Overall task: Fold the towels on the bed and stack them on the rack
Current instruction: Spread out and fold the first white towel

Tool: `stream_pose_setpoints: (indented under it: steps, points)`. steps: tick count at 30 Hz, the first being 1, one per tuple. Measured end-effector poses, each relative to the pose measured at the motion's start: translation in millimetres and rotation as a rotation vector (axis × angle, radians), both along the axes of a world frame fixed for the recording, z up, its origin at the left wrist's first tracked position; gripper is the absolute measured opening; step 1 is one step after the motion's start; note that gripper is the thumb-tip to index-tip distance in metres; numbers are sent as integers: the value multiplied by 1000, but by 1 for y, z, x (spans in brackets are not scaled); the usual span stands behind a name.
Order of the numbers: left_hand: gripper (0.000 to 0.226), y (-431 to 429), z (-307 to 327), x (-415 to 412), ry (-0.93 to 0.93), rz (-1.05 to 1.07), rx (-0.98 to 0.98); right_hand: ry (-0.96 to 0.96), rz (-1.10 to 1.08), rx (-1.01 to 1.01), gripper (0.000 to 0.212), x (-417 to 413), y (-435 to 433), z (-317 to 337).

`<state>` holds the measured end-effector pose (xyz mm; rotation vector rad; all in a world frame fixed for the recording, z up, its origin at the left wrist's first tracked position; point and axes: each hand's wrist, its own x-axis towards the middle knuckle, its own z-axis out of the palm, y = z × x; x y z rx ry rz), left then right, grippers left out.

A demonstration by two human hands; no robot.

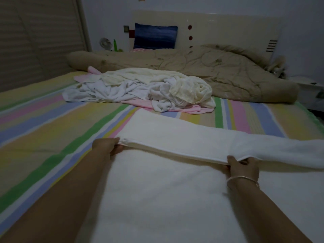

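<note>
Both hands, left hand (107, 146) and right hand (242, 166), pinch the large white terry towel's (166, 190) folded edge mid-fold near the striped bed's (43, 120) front edge; next, probably lay it flat.

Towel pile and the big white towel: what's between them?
Only a bare strip of striped sheet lies between the towel pile and the white towel, seen in the head view.

The bed (35, 120) in front of you was striped in pastel colours. Nearest you a white towel (157, 190) lay spread on it, its far edge doubled over. Beyond it sat a crumpled pile of towels (140, 86), white, cream and pink. Behind that lay a bunched tan quilt (219, 72) and a blue pillow (155, 36).
</note>
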<state>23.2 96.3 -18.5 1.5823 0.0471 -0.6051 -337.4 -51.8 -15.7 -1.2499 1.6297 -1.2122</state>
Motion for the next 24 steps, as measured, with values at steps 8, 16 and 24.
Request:
stream_pose_setpoints:
  steps: [8,16,24]
  points:
    - [17,79,9,4,52,-100,88,51,49,-124,24,-19,97,8]
    - [25,117,8,-13,-37,-67,85,46,64,-108,24,-44,143,-4]
    - [10,120,-16,-37,-295,128,267,-326,176,210,37,-41,135,-23]
